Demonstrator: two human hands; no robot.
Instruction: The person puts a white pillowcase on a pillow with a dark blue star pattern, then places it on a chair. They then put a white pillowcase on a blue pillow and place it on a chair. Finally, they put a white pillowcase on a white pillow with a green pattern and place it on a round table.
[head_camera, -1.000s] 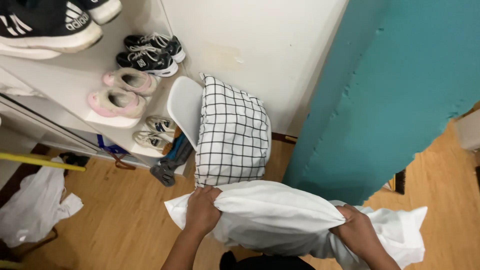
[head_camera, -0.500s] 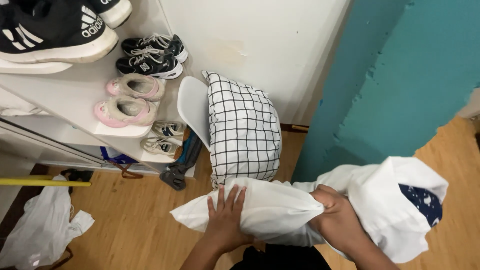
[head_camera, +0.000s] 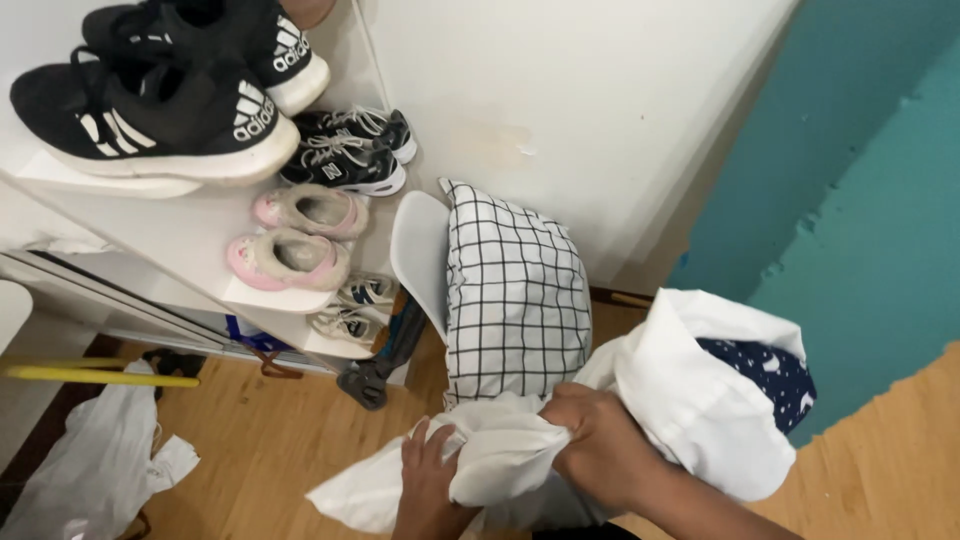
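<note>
1. Down low, the right hand is clenched around a bunched fold of the white pillowcase, just below the checked pillow.
2. Beside it, the left hand lies flat, fingers spread, on the same cloth.
3. Left of that pillow, a white shoe rack holds pink shoes.

- White pillowcase: lower part cut off by bottom edge.
- Dark blue pillow: mostly hidden inside the case.
- Right hand: fingertips buried in cloth folds.
- Left hand: wrist cut off by bottom edge.
- White chair: largely hidden behind checked pillow.
</note>
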